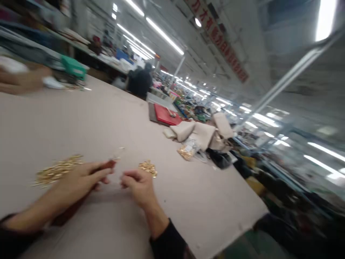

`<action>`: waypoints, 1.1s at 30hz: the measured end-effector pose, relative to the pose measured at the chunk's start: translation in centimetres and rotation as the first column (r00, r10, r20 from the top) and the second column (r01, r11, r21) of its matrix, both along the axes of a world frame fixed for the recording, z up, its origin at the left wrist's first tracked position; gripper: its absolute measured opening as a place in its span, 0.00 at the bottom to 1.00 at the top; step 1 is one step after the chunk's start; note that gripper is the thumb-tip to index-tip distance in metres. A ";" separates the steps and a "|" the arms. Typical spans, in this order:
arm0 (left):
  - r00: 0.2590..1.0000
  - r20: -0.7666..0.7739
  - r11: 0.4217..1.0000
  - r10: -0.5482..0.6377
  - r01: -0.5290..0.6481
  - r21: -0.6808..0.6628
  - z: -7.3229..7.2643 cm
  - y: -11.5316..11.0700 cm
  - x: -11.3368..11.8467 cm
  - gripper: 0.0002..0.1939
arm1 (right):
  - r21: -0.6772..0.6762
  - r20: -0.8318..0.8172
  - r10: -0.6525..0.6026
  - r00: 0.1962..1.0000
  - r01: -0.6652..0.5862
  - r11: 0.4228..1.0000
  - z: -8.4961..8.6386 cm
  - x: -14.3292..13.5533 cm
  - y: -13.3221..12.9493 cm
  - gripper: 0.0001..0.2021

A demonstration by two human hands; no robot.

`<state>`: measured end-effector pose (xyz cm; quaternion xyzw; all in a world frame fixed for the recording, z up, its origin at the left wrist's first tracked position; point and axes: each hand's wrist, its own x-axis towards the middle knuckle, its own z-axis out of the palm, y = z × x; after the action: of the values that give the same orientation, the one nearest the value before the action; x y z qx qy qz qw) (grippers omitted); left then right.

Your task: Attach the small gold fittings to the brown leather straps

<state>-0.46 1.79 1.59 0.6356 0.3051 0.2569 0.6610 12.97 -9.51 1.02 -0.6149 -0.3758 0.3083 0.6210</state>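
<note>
1. Strap [81, 201] of brown leather lies on the pale table [188, 194], running under my left hand [78, 181]; its far end carries a small metal piece, blurred.
2. Beige bags [201, 133] are heaped at the table's far edge, a red mat [165, 114] behind them.
3. My left hand rests on the strap, fingers pressed together along it.
4. My right hand [138, 185] sits just beside it, fingers curled in; I cannot tell whether they pinch anything.
5. Gold fittings [55, 172] spread left of my left hand.
6. A clear packet of gold parts [187, 151] lies by the bags.
7. A smaller gold cluster [148, 167] lies just beyond my right hand.
</note>
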 end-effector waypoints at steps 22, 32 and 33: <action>0.964 -0.016 0.949 -0.267 0.266 0.171 0.4 -3.2 0.0 0.11 | -0.070 -0.303 0.174 0.937 -0.204 0.976 -0.7 0.9 -0.3 0.13; 0.966 -0.149 0.886 -0.212 0.255 0.388 0.3 -3.2 -0.3 0.10 | 0.018 -0.146 0.158 0.977 -0.157 0.987 -1.2 0.7 -0.3 0.11; 0.965 -0.147 0.881 -0.216 0.257 0.397 0.4 -3.2 -0.3 0.10 | 0.024 -0.142 0.152 0.978 -0.150 0.988 -1.3 0.7 -0.4 0.12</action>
<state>-0.74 -1.45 1.95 0.8052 0.1960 0.2013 0.5223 13.65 -9.88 -0.30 -0.5568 -0.3779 0.3954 0.6252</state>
